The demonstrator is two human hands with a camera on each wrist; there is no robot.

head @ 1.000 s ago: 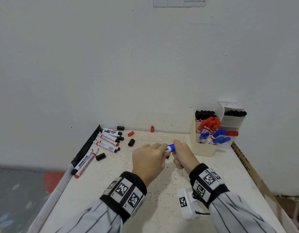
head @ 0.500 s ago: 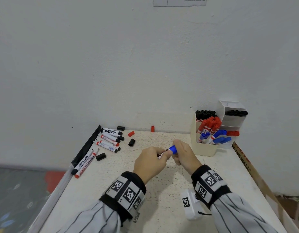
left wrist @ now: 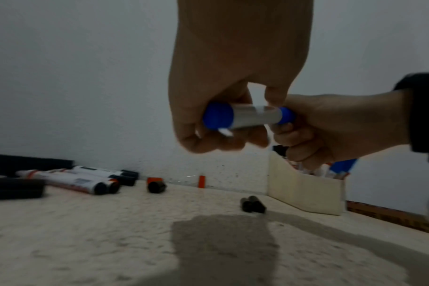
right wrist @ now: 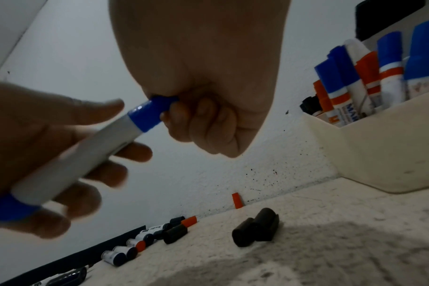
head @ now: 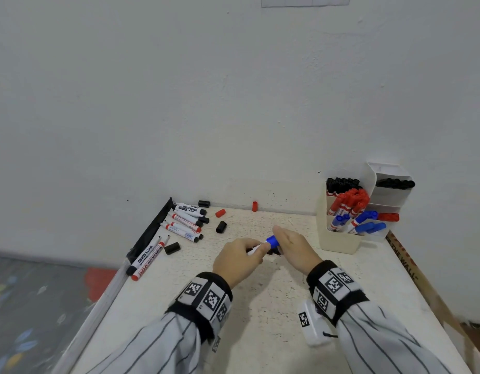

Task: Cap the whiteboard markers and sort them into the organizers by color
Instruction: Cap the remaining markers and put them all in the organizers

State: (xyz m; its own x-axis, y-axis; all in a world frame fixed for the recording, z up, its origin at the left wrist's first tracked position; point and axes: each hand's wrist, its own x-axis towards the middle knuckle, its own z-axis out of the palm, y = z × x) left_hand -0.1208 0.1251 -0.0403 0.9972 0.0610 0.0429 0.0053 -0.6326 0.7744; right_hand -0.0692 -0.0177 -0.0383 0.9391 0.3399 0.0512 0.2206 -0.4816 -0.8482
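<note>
The left hand (head: 240, 259) curls round the white barrel of a blue-ended plastic whiteboard marker (right wrist: 86, 152), while the right hand (head: 294, 248) pinches its blue cap (right wrist: 151, 114), both raised over the speckled table (head: 260, 333).

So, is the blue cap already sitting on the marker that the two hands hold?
Yes: in the right wrist view the blue cap sits on the white marker, with the right hand gripping it.

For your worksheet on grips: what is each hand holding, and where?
One blue marker: left hand grips its white barrel; right hand pinches its blue cap.
</note>
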